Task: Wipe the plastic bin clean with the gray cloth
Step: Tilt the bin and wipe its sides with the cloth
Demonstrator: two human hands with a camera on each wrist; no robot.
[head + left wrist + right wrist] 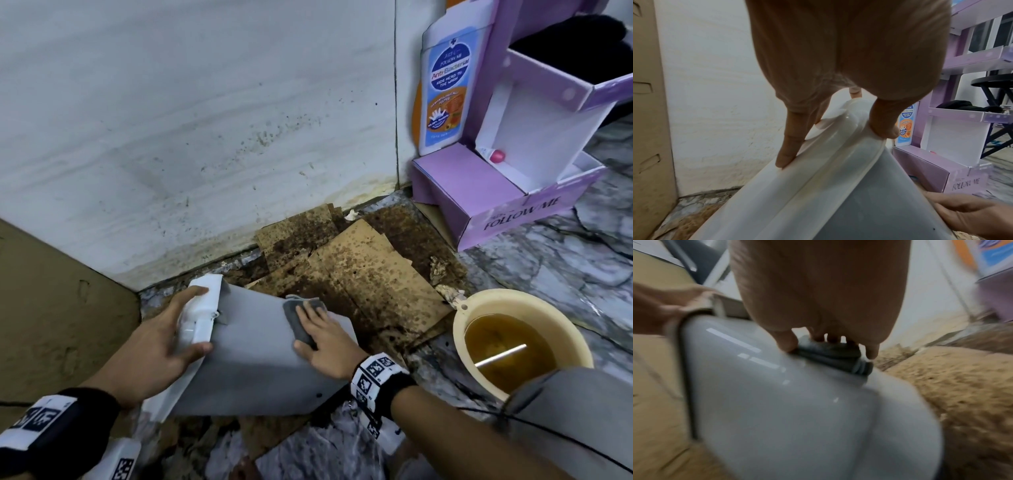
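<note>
A gray plastic bin [253, 359] lies tilted on its side on the floor, its white rim [202, 308] toward the left. My left hand [195, 322] grips that rim, fingers over the far edge and thumb on the near side; the left wrist view shows the left hand [836, 142] curled over the white rim [818, 170]. My right hand [308, 325] presses a folded gray cloth [293, 315] flat against the bin's upper side near its far edge. In the blurred right wrist view the cloth [834, 356] sits under the right hand [830, 347] on the bin [777, 402].
A cream bucket [459, 329] of brownish water stands to the right. Stained cardboard sheets [370, 274] cover the floor behind the bin. A purple display box [479, 192] with a bottle-shaped sign [445, 78] stands at the back right. The white wall [171, 120] is close behind, a brown carton [51, 308] left.
</note>
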